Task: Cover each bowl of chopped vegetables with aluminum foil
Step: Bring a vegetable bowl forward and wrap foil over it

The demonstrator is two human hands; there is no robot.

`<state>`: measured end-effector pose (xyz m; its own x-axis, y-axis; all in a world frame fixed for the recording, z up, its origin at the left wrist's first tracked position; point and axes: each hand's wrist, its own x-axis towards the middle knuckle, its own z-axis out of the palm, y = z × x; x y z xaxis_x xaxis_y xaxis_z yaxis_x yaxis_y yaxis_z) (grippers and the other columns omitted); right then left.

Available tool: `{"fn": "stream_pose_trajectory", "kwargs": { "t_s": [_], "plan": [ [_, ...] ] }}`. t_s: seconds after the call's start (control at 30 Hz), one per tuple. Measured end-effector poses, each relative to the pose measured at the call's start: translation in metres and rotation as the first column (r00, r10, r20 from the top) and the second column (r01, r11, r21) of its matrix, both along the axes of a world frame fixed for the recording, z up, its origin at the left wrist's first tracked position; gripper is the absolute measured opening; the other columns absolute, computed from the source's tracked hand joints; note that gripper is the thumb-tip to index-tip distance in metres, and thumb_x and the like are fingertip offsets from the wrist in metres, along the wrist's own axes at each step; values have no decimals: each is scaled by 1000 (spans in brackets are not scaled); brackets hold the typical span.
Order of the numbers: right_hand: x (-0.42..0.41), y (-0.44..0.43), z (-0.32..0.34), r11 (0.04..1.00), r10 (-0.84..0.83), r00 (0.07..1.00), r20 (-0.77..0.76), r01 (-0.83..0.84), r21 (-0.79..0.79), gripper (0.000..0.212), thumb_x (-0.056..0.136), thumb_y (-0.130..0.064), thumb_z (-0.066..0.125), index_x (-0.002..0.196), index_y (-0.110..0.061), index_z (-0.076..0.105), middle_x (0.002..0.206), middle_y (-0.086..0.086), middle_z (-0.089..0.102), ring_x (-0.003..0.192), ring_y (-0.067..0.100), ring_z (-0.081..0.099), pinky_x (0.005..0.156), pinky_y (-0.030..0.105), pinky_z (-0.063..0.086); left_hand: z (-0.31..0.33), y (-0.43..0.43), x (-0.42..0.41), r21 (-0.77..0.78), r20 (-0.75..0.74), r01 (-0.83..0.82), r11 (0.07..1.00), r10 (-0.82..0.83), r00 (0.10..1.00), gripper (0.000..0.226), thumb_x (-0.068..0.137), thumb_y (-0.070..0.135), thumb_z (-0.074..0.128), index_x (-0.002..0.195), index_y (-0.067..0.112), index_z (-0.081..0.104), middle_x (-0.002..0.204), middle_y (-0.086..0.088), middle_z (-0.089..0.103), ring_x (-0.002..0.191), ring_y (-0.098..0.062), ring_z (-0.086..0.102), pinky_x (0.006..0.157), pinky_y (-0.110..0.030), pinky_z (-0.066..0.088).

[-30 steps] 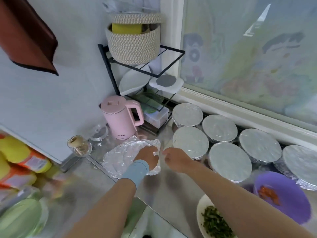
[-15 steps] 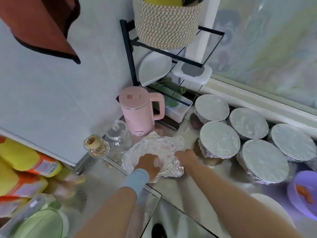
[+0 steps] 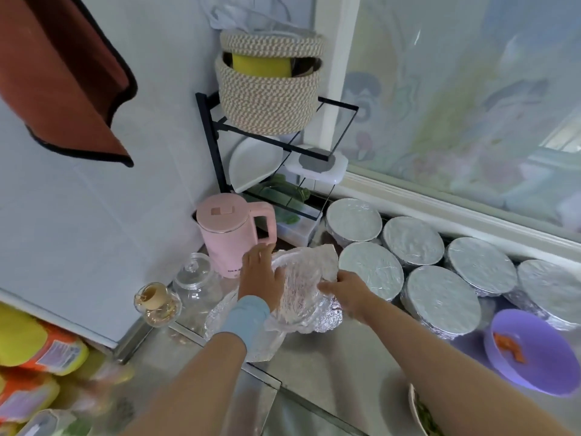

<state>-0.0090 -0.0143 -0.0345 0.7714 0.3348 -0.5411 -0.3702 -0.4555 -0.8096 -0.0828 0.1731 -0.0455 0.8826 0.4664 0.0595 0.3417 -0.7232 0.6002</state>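
A crumpled sheet of aluminum foil (image 3: 306, 281) lies over a bowl in front of the pink kettle. My left hand (image 3: 261, 275) lies flat on the foil's left side, fingers stretched toward the kettle. My right hand (image 3: 345, 291) grips the foil's right edge, fingers curled around it. The bowl under the sheet is hidden. Several foil-covered bowls (image 3: 371, 269) stand in two rows to the right along the window ledge. An uncovered purple bowl (image 3: 540, 369) with orange pieces sits at the right. A white bowl of chopped greens (image 3: 419, 413) shows at the bottom edge.
A pink kettle (image 3: 229, 234) stands just behind the foil. A glass jar (image 3: 196, 278) and a small corked bottle (image 3: 155, 303) sit to its left. A black wire rack (image 3: 283, 146) holds a woven basket, a plate and a lidded box. Yellow and orange packages (image 3: 34, 357) lie at the lower left.
My left hand slid from the near edge to the far left of the foil. My right hand moved to the right edge and took hold of it. The foil's far corner now stands up.
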Motion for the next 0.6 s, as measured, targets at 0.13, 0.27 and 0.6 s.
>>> {"fn": "stream_pose_trajectory", "kwargs": {
  "t_s": [0.13,0.27,0.6],
  "plan": [
    [14,-49,32,998,-41,999,-30,42,36,14,87,-8,69,100,-12,67,93,6,71,84,21,66,72,31,50,19,-26,27,8,-156,78,997,-75,985,56,92,36,50,145,27,33,152,-2,32,141,-27,23,115,-49,25],
    [23,-108,46,983,-144,989,9,144,-110,8,69,-10,68,71,-10,61,78,13,54,59,20,44,57,27,35,30,-71,39,-269,-202,169,948,-227,953,63,94,27,49,151,33,23,152,0,39,130,-25,47,106,-43,41],
    [-17,-268,33,939,-231,969,91,246,-238,10,80,3,62,80,-6,67,58,3,57,50,12,46,44,18,33,23,-221,34,-439,-293,200,876,-350,890,49,93,23,55,141,25,45,136,-6,55,110,-28,59,88,-32,50]
  ]
}}
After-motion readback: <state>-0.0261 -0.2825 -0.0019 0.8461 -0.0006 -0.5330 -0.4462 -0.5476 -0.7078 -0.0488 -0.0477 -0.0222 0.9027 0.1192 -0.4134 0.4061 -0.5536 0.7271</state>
